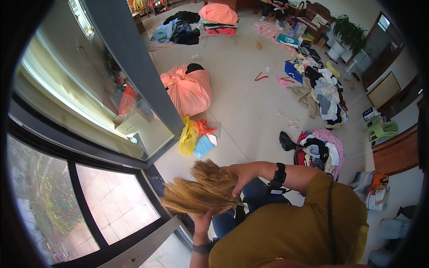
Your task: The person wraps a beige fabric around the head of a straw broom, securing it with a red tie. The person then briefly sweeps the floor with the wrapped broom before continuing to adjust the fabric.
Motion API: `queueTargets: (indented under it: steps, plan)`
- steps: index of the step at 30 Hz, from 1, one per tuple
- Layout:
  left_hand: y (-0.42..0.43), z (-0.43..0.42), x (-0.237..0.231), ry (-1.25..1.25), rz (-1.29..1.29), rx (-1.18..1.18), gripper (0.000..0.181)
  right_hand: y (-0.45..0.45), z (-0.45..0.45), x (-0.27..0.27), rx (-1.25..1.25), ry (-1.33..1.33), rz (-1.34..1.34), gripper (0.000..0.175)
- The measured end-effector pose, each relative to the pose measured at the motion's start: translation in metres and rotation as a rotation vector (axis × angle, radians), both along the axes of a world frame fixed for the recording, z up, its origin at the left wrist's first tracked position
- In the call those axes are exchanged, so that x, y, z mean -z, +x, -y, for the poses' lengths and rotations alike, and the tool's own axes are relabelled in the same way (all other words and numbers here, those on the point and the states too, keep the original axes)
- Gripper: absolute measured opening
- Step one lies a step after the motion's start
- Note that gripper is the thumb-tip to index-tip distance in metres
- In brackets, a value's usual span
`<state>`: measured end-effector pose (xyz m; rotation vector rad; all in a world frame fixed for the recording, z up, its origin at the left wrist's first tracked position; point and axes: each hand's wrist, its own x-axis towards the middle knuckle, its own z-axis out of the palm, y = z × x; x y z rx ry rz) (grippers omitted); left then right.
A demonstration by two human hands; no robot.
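Note:
A tan bundle of dry straw bristles [197, 194], like the head of a straw broom, lies between my two hands and fans out to the left. My right hand [239, 176] grips it from above, with the thumb near the bound end. From below, my left hand [202, 219] holds the underside; some of its fingers are hidden behind the straw. The bundle parts into a shorter upper tuft and a longer lower one. Black wrist straps circle both forearms. Beneath the bundle, my legs in blue trousers [253, 191] are partly visible.
A glass door's dark frame [134, 67] rises on the left. By it lie a yellow plastic bag [188, 137], a blue box [204, 146] and a tied pink bundle [189, 90]. Clothes piles [325, 90] cover the floor at right. Someone sits at the back [278, 8].

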<state>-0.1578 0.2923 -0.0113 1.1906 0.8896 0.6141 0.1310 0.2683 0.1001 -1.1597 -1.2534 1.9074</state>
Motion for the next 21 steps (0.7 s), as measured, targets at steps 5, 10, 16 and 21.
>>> queueTargets:
  steps: [5, 10, 16, 21]
  plan:
    - [0.034, 0.023, -0.062, 0.010, -0.060, 0.180, 0.033, -0.003, 0.030, -0.041, -0.101, 0.219, 0.111, 0.109]
    - [0.093, 0.064, -0.092, 0.093, -0.132, 0.174, 0.034, 0.040, 0.042, -0.042, -0.095, 0.300, -0.078, 0.111]
    - [0.168, 0.108, -0.120, 0.184, -0.149, 0.261, 0.042, 0.111, 0.073, -0.059, -0.244, 0.197, -0.197, 0.095]
    - [0.184, 0.123, -0.109, 0.346, -0.064, 0.278, 0.051, 0.125, 0.101, -0.074, -0.217, 0.065, -0.393, 0.069]
